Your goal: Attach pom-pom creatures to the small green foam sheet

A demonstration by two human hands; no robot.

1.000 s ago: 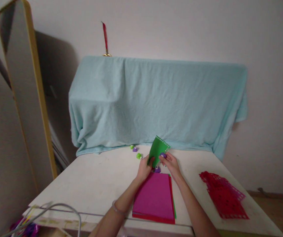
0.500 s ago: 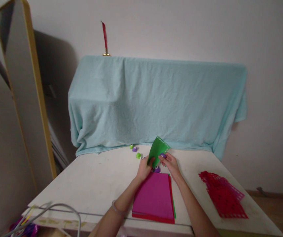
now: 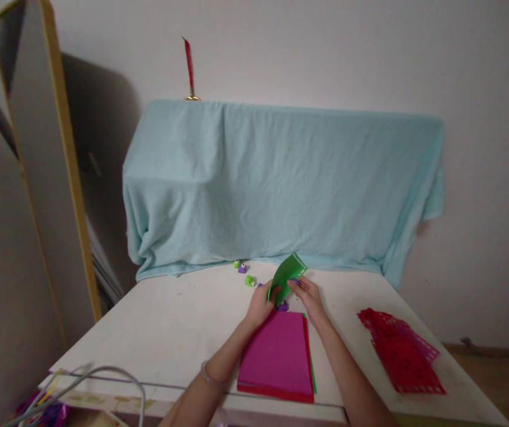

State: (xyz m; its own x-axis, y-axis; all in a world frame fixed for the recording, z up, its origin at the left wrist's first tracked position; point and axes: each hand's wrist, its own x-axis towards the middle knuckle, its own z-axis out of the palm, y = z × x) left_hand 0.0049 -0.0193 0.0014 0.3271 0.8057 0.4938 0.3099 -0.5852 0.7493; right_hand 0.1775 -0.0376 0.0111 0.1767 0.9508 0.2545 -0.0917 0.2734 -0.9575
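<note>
My left hand (image 3: 261,306) is closed on a green sheet of paper (image 3: 284,276), which is curved and has a row of small cut-out holes along its far edge. My right hand (image 3: 309,296) grips a small purple craft punch (image 3: 295,281) at the sheet's right edge; fingers partly cover it. Just below the sheet, another purple punch (image 3: 283,306) lies on the table. Nearer to me is a stack of coloured paper, magenta on top (image 3: 276,353), with red and green sheets showing at its edges.
Green (image 3: 249,280) and purple (image 3: 242,268) punches sit near the table's back edge. Red and magenta punched sheets (image 3: 407,362) lie at the right. A light blue cloth (image 3: 281,184) drapes over something behind. A grey cable (image 3: 116,370) loops at the front left.
The green sheet has tilted, its top edge swinging lower and to the right. My right hand has shifted slightly with the punch along the sheet's edge.
</note>
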